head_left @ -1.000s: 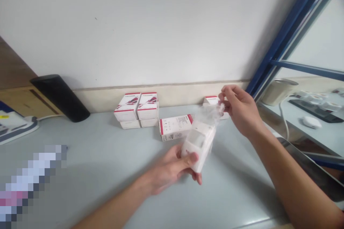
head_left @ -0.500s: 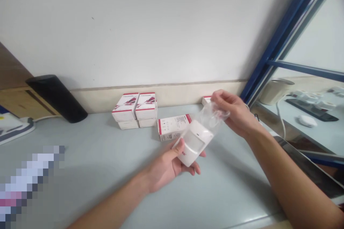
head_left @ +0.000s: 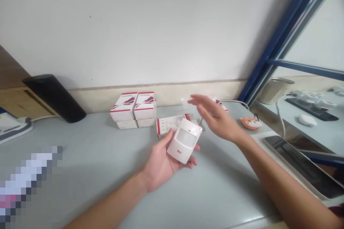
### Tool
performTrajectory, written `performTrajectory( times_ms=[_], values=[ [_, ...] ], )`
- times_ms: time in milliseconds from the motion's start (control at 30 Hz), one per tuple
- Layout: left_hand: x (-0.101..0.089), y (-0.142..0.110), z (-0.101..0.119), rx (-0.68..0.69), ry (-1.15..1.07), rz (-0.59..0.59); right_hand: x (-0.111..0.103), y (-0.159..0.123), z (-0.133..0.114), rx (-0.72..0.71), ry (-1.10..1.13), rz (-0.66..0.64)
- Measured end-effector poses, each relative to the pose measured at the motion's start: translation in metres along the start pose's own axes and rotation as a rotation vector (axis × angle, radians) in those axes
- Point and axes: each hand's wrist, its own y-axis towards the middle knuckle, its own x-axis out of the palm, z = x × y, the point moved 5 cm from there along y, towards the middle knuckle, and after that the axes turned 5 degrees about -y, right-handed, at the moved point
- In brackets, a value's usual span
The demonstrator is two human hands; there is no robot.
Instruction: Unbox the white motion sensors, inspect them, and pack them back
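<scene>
A white motion sensor (head_left: 186,139) with a rectangular window and small red lettering rests tilted in my left hand (head_left: 161,161). The thumb lies along its left edge and the fingers pass behind it. Above and to the right of the sensor hovers my right hand (head_left: 215,116), its fingers stretched out and holding nothing. Just off those fingertips is a faint, blurred piece of clear plastic (head_left: 184,102). Behind the sensor, a white and red box (head_left: 166,123) lies on the grey table, partly hidden by it.
Several white and red boxes (head_left: 123,109) are stacked by the wall. A black cylindrical object (head_left: 56,98) leans at the left. On the right are an orange animal-faced pouch (head_left: 251,122), a dark-screened phone (head_left: 303,166) and a blue-framed mirror (head_left: 301,69).
The clear bag has come off the sensor and left my right hand, which has opened and moved left. My left hand still holds the sensor, shifted slightly left.
</scene>
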Motion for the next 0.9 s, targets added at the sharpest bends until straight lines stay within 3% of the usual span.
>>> performTrajectory(
  times_ms=[67,167,267,467,533,733,900],
  values=[
    [0.001,0.000,0.001,0.012,0.004,0.024,0.004,-0.002,-0.001,0.018,0.049,-0.053],
    [0.002,0.000,0.002,0.014,0.011,0.048,-0.011,0.000,-0.001,0.065,0.136,0.080],
    [0.004,0.000,0.002,0.023,0.010,0.045,-0.018,0.003,0.002,0.132,0.248,0.095],
    [0.003,-0.003,0.005,0.060,-0.019,0.084,0.014,-0.007,0.010,0.344,0.330,-0.306],
    [0.003,-0.005,0.006,0.074,-0.040,0.102,0.024,-0.011,0.010,0.375,0.342,-0.341],
    [0.003,-0.004,0.008,0.077,-0.045,0.121,0.028,-0.007,0.009,0.351,0.305,-0.170],
    [0.008,-0.001,0.002,-0.034,0.063,-0.003,-0.015,0.007,0.036,0.372,0.359,0.197]
  ],
)
